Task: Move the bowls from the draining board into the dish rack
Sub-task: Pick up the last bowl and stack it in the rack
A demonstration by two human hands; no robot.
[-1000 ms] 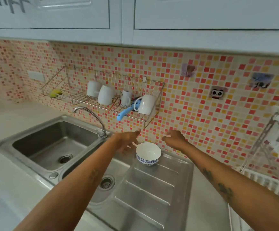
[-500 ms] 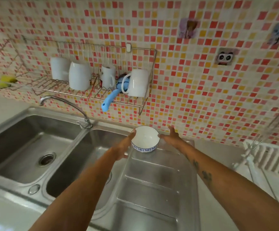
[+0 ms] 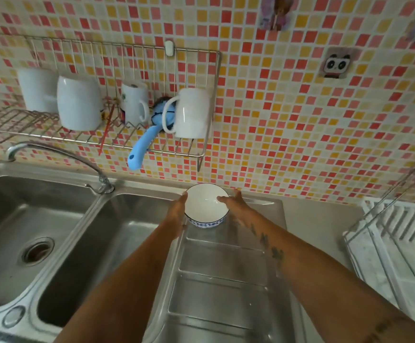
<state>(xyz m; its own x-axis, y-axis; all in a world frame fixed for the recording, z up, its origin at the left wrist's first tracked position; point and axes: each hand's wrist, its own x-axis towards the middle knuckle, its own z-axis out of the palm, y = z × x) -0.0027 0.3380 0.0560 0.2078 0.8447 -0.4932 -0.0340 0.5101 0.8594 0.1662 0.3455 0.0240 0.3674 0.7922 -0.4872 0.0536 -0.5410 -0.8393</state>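
A white bowl (image 3: 204,204) with a blue patterned band sits at the far end of the steel draining board (image 3: 216,280), close to the tiled wall. My left hand (image 3: 176,214) lies flat against the bowl's left side, fingers straight. My right hand (image 3: 235,205) touches the right rim, thumb over the edge. Both hands flank the bowl, which still rests on the board. The white dish rack (image 3: 399,233) with a wire frame stands at the right edge of view, partly cut off.
A double steel sink (image 3: 53,233) with a curved tap (image 3: 60,157) lies to the left. Above it a wire wall shelf (image 3: 117,134) holds several white mugs (image 3: 79,102) and a blue-handled brush (image 3: 142,147). Pink and yellow mosaic tiles cover the wall.
Both hands have moved in from apart and above the bowl to press against its two sides. The camera has tilted down and come closer.
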